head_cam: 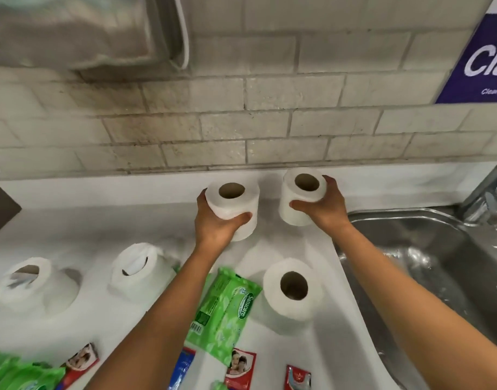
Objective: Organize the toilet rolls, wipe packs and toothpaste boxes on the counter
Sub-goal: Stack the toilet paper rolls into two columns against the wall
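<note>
A person's left hand (216, 220) is gripping an upright toilet roll (233, 208) near the tiled wall (269, 128), while the right hand (324, 205) is clasping a second roll (300, 197) just beside it; three more rolls, a green wipe pack (223, 308) and toothpaste boxes (240, 367) are lying nearer on the white counter (95, 220) beside the steel sink (427, 249)

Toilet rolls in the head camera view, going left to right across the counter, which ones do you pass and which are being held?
Far-left roll → squashed roll → roll in the left hand → loose roll near the sink → roll in the right hand. The last two overlap somewhat in left-right position.
</note>
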The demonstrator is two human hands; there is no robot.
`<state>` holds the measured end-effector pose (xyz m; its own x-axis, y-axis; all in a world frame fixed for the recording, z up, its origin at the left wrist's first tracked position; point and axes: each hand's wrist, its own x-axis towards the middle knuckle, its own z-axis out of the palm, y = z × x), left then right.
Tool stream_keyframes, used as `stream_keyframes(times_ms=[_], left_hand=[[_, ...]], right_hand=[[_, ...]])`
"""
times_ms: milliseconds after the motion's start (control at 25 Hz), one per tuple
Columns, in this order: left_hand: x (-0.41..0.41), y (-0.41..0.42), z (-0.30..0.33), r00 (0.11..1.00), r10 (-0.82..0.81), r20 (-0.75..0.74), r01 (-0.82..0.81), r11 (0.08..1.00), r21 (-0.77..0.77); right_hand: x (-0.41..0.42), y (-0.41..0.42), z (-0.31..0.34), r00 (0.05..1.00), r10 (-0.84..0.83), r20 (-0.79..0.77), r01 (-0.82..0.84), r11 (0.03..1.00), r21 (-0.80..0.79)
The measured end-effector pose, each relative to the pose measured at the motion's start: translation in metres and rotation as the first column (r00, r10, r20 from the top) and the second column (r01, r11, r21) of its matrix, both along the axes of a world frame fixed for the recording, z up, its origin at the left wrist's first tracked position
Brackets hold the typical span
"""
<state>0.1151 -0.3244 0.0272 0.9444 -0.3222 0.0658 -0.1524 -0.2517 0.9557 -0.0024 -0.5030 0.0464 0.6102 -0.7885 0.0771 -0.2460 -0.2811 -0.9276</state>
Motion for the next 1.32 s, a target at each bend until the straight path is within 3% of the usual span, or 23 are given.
stream_keyframes(times_ms=[320, 760, 960, 1120, 1320], left_hand=[[0.033, -0.033, -0.044, 0.999, 0.043, -0.033, -0.039, 0.994, 0.104], [0.046, -0.041, -0.074, 0.998, 0.034, -0.047, -0.028, 0.992, 0.122], [0.043, -0.035, -0.075, 0.994, -0.018, -0.107, 0.046, 0.963, 0.264], [0.029, -0.024, -0.06, 0.983, 0.0, -0.185, 0.064, 0.938, 0.34], [0.003, -0.003, -0.018, 0.992, 0.039, -0.117, -0.002, 0.955, 0.297]], right_hand=[[0.038, -0.032, -0.047, 0.997, 0.065, -0.043, -0.061, 0.996, 0.07], [0.053, -0.042, -0.08, 0.994, 0.079, -0.071, -0.073, 0.994, 0.081], [0.042, -0.04, -0.082, 0.987, 0.105, -0.118, -0.09, 0.988, 0.125], [0.029, -0.036, -0.069, 0.989, -0.011, -0.149, 0.038, 0.983, 0.18], [0.009, -0.002, -0.022, 1.0, -0.007, -0.017, 0.008, 0.999, 0.037]])
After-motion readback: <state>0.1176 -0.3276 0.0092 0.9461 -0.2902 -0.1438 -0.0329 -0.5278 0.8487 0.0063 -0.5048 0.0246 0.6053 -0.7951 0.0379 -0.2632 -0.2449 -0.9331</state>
